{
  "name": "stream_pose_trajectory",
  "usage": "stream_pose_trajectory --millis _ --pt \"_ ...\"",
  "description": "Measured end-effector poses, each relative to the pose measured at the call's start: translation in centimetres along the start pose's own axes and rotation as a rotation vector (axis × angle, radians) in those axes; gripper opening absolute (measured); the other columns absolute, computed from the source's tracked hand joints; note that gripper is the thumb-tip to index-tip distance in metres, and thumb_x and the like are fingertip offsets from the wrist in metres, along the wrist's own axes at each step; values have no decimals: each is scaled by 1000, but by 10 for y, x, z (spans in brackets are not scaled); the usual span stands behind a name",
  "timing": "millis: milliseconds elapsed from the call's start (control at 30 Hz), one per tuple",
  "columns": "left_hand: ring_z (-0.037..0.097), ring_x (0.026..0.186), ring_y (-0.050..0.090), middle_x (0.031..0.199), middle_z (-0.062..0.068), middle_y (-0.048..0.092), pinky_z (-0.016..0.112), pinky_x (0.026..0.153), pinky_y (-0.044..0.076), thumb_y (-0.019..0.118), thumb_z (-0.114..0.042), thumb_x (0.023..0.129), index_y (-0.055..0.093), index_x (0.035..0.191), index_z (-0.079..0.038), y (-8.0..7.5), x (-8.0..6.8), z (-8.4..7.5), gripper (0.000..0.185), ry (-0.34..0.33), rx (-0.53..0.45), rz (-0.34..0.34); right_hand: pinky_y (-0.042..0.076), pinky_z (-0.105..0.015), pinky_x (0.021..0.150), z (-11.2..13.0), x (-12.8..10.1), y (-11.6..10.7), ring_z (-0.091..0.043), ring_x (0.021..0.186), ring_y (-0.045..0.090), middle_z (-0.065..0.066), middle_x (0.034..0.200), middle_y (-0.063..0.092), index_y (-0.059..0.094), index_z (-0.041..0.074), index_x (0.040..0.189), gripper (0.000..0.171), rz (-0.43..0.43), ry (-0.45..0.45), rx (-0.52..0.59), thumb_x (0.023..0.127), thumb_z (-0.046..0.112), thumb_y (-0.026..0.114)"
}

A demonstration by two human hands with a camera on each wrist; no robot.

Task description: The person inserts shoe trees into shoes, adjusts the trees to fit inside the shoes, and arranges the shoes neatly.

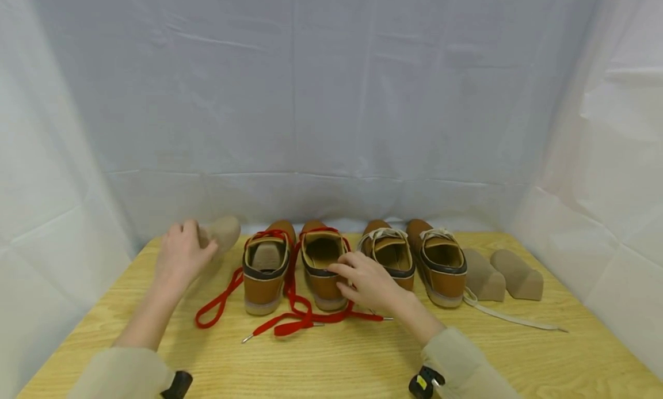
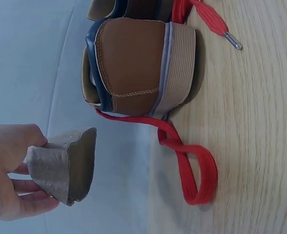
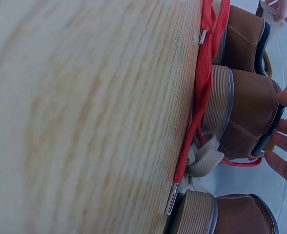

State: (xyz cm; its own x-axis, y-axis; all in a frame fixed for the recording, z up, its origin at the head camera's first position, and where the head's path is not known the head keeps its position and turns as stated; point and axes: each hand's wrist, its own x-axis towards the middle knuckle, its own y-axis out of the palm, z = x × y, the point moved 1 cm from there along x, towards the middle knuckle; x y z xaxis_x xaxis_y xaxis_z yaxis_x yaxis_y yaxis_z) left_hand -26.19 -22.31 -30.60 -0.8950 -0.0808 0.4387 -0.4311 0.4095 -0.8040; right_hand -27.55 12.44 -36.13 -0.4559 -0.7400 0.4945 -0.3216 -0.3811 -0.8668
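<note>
My left hand [image 1: 182, 249] holds a hollow, beige-grey moulded paper shoe insert [image 2: 63, 163] above the table's far left corner, thumb on one side and fingers on the other. With my right hand [image 1: 365, 279] I pinch the rear collar of a brown shoe [image 3: 248, 109] with red laces, second from the left. The inside of this shoe [image 1: 321, 250] shows as a dark hollow. On its left stands the other red-laced shoe [image 1: 261, 292], with a paper insert [image 1: 266, 256] in its opening. Red laces [image 1: 305, 318] trail loosely behind both heels.
Right of my right hand stand two brown shoes [image 1: 446, 281] with off-white laces, heels towards me. Two paper inserts [image 1: 484, 278] lie beside them. A pale lace [image 1: 518, 318] stretches over the wooden table [image 1: 290, 370]. White sheeting [image 1: 311, 99] encloses the back and sides.
</note>
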Motion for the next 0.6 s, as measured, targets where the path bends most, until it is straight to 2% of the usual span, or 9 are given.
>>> stream_pose_trajectory --millis 167,333,600 --pt "44 88 44 93 27 46 54 75 39 60 -18 82 48 92 7 -3 0 -7 30 13 8 -7 45 -28 72 0 0 1 -16 94 52 -3 107 56 63 14 116 31 -5 -2 -3 86 19 65" --pt "45 88 44 95 29 46 54 74 39 60 -19 82 48 92 7 -6 0 -17 30 31 15 -1 45 -29 73 -1 0 1 -16 94 51 -2 108 56 63 15 117 30 2 10 -3 87 19 64" --pt "46 92 44 101 31 46 54 72 41 60 -21 82 48 104 11 -9 -1 -33 40 43 14 13 45 -30 76 0 0 1 -17 95 52 -3 109 57 63 13 116 30 -4 -1 -8 87 18 64"
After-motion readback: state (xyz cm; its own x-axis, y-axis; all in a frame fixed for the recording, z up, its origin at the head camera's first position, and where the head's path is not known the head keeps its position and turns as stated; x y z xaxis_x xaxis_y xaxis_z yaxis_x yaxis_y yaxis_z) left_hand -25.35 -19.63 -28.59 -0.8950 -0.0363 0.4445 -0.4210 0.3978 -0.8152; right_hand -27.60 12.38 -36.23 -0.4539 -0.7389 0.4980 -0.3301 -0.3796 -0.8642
